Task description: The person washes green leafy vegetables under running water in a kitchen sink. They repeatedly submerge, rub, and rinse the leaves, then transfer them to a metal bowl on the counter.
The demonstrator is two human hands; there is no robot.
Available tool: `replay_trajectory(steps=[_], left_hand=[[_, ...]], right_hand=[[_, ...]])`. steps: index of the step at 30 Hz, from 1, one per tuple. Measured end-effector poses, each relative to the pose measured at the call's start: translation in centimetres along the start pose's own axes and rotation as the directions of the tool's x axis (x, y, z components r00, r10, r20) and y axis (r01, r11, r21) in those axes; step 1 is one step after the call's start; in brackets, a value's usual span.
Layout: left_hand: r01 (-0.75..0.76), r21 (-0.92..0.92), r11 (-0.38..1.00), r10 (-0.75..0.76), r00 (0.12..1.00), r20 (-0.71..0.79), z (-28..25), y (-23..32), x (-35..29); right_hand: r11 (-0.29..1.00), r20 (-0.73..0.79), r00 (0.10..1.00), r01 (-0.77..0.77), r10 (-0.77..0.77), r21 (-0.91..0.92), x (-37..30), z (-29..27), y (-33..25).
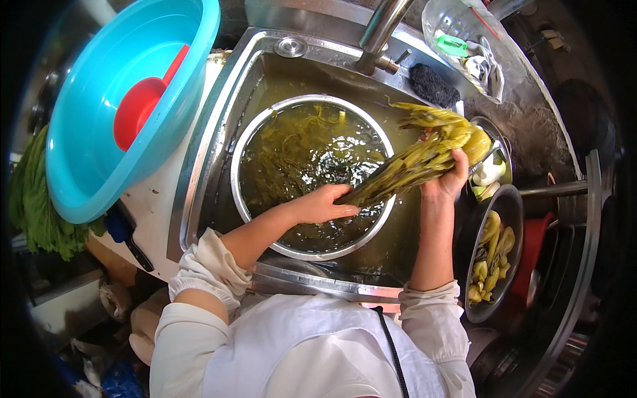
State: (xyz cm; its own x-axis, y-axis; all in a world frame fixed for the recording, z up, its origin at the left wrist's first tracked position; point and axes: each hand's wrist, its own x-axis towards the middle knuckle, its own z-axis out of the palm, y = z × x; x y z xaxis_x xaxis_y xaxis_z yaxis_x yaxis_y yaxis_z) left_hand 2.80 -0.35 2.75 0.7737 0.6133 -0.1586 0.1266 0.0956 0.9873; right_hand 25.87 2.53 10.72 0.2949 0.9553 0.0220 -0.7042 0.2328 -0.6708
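Note:
Both my hands hold a bunch of yellow-green pickled mustard greens (pixel 405 162) slantwise over a metal basin. My right hand (pixel 446 178) grips the thick stem end from below, at the upper right. At the lower left, my left hand (pixel 324 204) is closed around the darker leaf tips. Beneath the bunch, the round metal basin (pixel 240 174) stands in the sink, full of greenish water with loose leaves (pixel 282 142) in it. Some of the basin's right rim is hidden behind the bunch.
A blue tub (pixel 79 126) with a red ladle (pixel 141 109) stands at left, near a knife (pixel 138 255) and leafy greens (pixel 33 199). The faucet (pixel 383 30) rises behind the sink (pixel 199 166). A black scrubber (pixel 432 85) and a bowl of pickled greens (pixel 491 259) are at right.

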Motion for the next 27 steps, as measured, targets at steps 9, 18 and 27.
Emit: replay_trajectory(steps=[9,18,27], left_hand=[[-0.054,0.289,0.956,0.144,0.943,-0.301,0.7,-2.9,-1.7],[0.36,0.724,0.588,-0.174,0.931,-0.321,-2.7,-10.5,-5.5],[0.293,0.95,0.108,-0.64,0.752,-0.159,-4.3,-7.6,-0.1]], right_hand=[[1.0,0.001,1.0,0.02,-0.02,0.023,-0.3,-0.2,-1.4],[0.979,-0.048,0.986,0.15,-0.158,-0.138,-1.1,2.0,-3.3],[0.977,0.022,0.983,0.181,-0.18,-0.115,-1.3,2.4,-3.5]])
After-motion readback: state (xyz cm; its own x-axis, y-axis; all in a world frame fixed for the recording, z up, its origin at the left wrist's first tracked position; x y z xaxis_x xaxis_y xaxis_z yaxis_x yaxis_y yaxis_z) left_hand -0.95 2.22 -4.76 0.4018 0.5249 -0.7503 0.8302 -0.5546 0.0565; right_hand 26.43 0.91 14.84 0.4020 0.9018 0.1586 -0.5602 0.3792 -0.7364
